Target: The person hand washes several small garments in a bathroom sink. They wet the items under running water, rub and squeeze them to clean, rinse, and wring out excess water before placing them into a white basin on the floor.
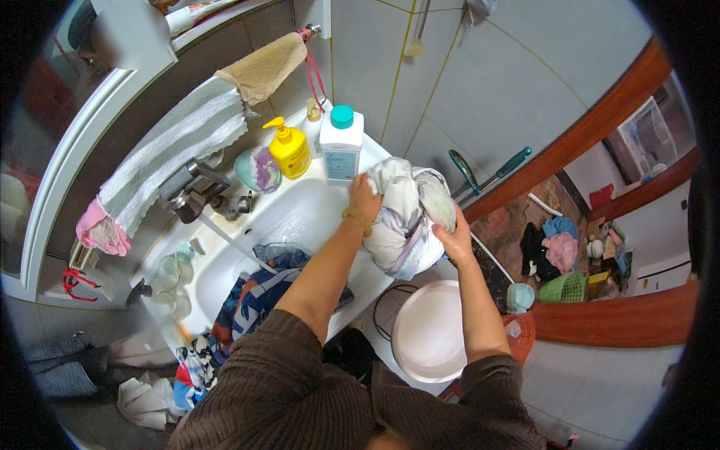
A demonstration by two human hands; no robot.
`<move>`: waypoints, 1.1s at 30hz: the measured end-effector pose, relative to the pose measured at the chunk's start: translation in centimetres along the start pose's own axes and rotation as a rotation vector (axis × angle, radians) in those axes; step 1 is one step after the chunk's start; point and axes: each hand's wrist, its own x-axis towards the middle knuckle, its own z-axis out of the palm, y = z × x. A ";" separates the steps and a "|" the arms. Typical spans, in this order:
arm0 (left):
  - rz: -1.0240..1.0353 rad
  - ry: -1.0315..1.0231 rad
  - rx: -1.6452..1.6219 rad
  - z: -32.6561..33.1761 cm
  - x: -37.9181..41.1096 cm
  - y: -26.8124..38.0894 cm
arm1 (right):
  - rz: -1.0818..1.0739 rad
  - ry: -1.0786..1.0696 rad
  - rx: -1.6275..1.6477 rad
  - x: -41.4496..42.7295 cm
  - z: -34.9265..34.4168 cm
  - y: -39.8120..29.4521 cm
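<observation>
Both my hands hold a bulky bundle of white cloth [400, 208] at the right end of the washbasin [306, 208]. My left hand [364, 199] presses on its near-left side, fingers partly sunk in the folds. My right hand [454, 236] grips its right side, with the thumb on top. Water runs from the metal faucet [194, 191] onto dark blue patterned cloth [264, 298] in the basin, partly hidden behind my left forearm. Close beyond my left hand stands a white bottle [341, 147] with a teal cap.
A yellow pump bottle [290, 153] and a soap dish [257, 170] stand on the basin's back ledge, near glass cups [174, 273]. Towels [174, 140] hang above. A pale pink tub [430, 332] sits below my right forearm. Beyond the wooden door frame [613, 315] lie clothes and a green basket [562, 288].
</observation>
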 end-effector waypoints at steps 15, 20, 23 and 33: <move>-0.266 -0.241 -0.119 0.0 -1.7 -1.2 | 0.067 0.091 -0.026 2.0 -1.4 0.0; -0.530 0.022 -0.890 -3.9 -6.6 2.1 | -0.037 0.187 -0.216 0.8 -1.2 -2.4; -0.036 -0.144 -0.480 -2.0 -7.3 0.3 | -0.191 0.154 -0.487 0.1 0.7 -5.8; -0.046 -0.550 0.015 -15.4 -12.5 2.4 | -0.731 0.116 -0.659 -5.1 6.9 -8.9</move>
